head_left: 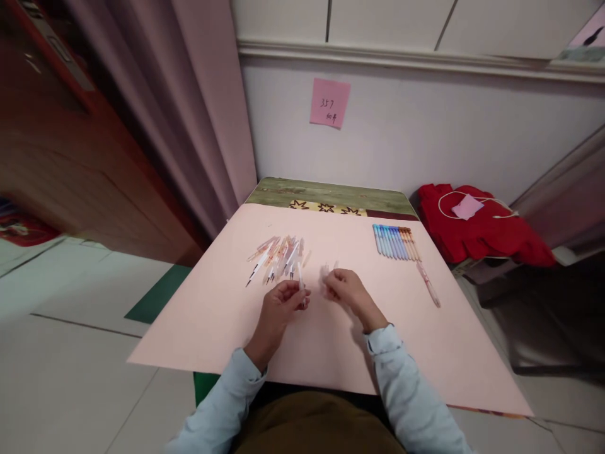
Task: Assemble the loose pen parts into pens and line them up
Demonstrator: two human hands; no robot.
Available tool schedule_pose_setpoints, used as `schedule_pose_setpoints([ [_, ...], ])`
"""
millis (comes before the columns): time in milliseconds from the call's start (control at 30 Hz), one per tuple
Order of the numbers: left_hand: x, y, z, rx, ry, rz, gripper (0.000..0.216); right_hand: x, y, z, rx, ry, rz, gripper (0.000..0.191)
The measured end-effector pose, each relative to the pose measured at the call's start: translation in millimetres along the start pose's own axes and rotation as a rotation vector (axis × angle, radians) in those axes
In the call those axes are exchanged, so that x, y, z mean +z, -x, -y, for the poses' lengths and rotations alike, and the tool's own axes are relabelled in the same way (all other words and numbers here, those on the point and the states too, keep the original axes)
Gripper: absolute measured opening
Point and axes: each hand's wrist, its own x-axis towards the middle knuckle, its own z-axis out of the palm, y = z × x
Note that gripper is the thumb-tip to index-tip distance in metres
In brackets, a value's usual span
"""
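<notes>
My left hand (286, 297) is closed on a slim white pen refill (300, 275), which points up and away from me. Close to its right, my right hand (347, 288) has its fingers pinched on a clear pen part (327, 270), smeared by motion, so its exact shape is hard to make out. Just beyond the left hand lies a loose pile of pen parts (281, 252), with white dark-tipped refills and clear and orange-brown pieces. At the right, a row of pens (394, 242) runs from blue through purple to orange-brown. One pinkish clear pen (428, 285) lies apart, nearer me.
A pale pink sheet (331, 353) covers most of the table (331, 189). Behind it, a wall carries a pink note (329, 103). Red cloth (482, 233) with a white cable (444, 208) sits at the right. A curtain (208, 94) hangs at the left.
</notes>
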Motion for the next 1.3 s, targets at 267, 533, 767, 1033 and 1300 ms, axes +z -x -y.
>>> schedule_pose_setpoints([
  [267, 25.3, 5.7, 8.3, -0.089, -0.128, 0.158, 0.030, -27.1, 18.5, 6.8, -0.161, -0.857, -0.233, 0.034],
  [533, 29.9, 9.5, 10.3, -0.059, -0.217, 0.189, 0.029, -28.9, 23.3, 5.0, -0.171, -0.858, -0.216, 0.033],
  [767, 38.1, 10.9, 10.4, -0.070, -0.215, 0.208, 0.027, -35.3, 32.2, 1.7, -0.176, -0.806, -0.158, 0.034],
  [1033, 47.0, 10.4, -3.5, -0.113, -0.123, 0.250, 0.029, -37.4, 37.5, 0.8, -0.195, -0.755, -0.048, 0.030],
  [1300, 61.5, 5.4, -15.7, -0.258, 0.139, 0.372, 0.026, -49.1, 37.6, -6.1, -0.200, -0.860, 0.130, 0.040],
])
